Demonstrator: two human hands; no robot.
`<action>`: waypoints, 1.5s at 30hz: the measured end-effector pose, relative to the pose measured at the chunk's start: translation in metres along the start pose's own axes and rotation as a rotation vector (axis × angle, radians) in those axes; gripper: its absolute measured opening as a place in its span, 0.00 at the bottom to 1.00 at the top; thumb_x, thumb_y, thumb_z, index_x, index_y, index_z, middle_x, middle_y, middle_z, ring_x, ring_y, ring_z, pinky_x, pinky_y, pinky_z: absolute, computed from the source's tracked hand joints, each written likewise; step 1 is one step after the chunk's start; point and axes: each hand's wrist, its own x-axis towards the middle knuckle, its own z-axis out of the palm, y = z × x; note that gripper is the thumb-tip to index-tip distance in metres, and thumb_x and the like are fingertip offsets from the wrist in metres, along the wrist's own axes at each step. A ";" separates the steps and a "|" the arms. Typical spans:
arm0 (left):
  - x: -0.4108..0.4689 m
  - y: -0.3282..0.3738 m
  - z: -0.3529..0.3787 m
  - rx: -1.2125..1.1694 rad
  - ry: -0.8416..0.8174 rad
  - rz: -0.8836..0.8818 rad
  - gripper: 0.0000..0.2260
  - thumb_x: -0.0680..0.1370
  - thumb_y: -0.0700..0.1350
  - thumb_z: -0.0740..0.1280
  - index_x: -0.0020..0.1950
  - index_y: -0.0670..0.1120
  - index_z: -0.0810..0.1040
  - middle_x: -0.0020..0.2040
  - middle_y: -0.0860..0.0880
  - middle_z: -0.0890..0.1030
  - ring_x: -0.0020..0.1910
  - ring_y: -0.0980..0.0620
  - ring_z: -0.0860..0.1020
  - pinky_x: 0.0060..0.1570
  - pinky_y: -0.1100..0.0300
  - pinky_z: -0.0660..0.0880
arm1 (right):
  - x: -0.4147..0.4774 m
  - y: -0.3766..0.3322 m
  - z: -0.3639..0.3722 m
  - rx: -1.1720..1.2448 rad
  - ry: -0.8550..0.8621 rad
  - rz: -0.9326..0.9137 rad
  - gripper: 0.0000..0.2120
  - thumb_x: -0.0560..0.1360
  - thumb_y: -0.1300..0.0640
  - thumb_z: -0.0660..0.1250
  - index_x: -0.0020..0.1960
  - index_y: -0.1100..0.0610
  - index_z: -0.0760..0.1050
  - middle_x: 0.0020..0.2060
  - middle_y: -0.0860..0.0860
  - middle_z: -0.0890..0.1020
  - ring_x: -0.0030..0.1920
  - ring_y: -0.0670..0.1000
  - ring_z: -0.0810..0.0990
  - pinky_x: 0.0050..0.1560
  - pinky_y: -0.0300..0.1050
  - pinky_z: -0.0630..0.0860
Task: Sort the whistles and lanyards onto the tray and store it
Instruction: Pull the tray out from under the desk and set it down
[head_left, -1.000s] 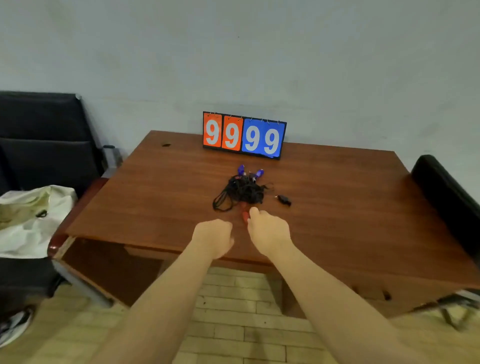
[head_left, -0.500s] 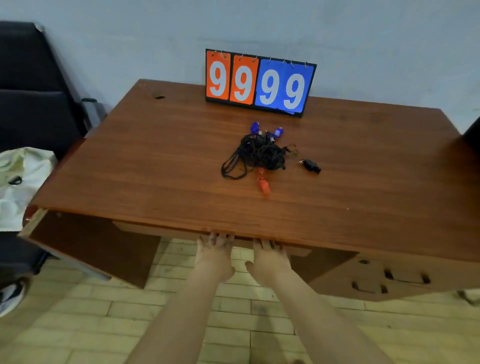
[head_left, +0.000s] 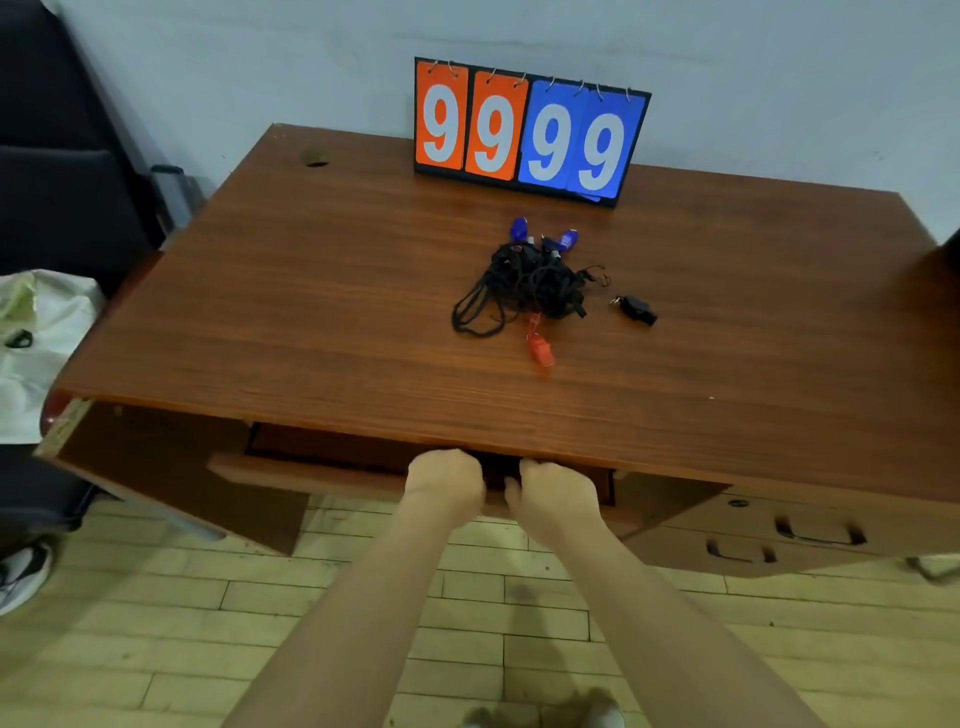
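Office, probably a sports staff room: wooden desk (head_left: 311, 312) with pull-out tray (head_left: 291, 470) and handled drawers (head_left: 821, 538), black padded chair (head_left: 57, 197) on the left, flip scoreboard (head_left: 530, 130) against a plain wall (head_left: 779, 62), lanyards (head_left: 524, 283) on top, brick-pattern floor (head_left: 156, 649).

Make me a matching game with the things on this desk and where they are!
Things:
1. orange whistle
2. black whistle
3. scoreboard
4. left hand

Places:
A. stands at the back of the desk, by the wall
B. grips the drawer under the desktop
C. lies alone, right of the lanyard tangle
D. lies closest to the front edge of the desk, just in front of the tangle

Pairs: 1-D, 2-C, 3-A, 4-B
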 end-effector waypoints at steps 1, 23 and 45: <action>-0.002 0.000 0.001 0.025 -0.017 0.011 0.09 0.79 0.42 0.58 0.41 0.46 0.75 0.39 0.49 0.78 0.39 0.48 0.77 0.36 0.57 0.71 | -0.001 0.001 0.001 -0.018 0.014 -0.013 0.14 0.81 0.49 0.55 0.50 0.56 0.75 0.42 0.52 0.83 0.42 0.56 0.82 0.36 0.45 0.68; -0.015 -0.036 0.043 -0.223 -0.141 -0.330 0.59 0.65 0.68 0.71 0.78 0.48 0.34 0.78 0.37 0.43 0.76 0.34 0.46 0.67 0.42 0.68 | -0.020 -0.037 0.040 -0.022 -0.314 0.041 0.34 0.80 0.43 0.56 0.79 0.55 0.47 0.80 0.52 0.45 0.79 0.57 0.45 0.74 0.61 0.56; -0.054 -0.065 0.090 -0.401 -0.314 -0.499 0.62 0.57 0.79 0.65 0.66 0.58 0.19 0.65 0.50 0.15 0.70 0.38 0.24 0.67 0.27 0.42 | -0.060 -0.047 0.059 -0.015 -0.553 0.106 0.55 0.70 0.30 0.64 0.75 0.44 0.26 0.72 0.48 0.22 0.74 0.58 0.25 0.66 0.79 0.42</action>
